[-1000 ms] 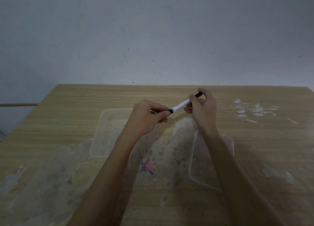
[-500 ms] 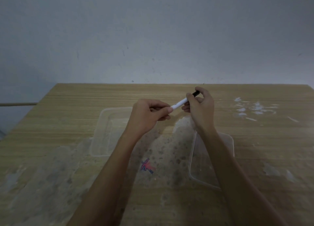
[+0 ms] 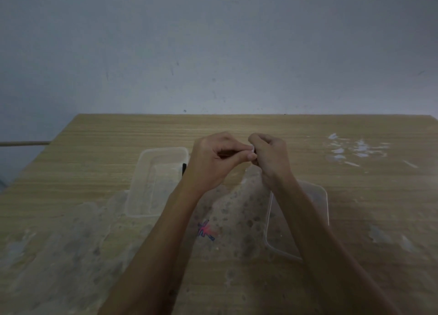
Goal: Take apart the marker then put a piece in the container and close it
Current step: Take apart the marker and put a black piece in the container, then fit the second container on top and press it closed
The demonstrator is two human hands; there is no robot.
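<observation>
Marker sits pinched between left hand and right hand; a sudden tug could fling a piece.

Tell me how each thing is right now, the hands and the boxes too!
Left hand: closed, fingers pinched together against the right hand.
Right hand: closed, fingers pinched on something small and white.
Marker: almost hidden between the hands; whether it is apart cannot be told.
Container: open, a small dark piece by its right wall.
Lid: off, lying flat on the table.
</observation>
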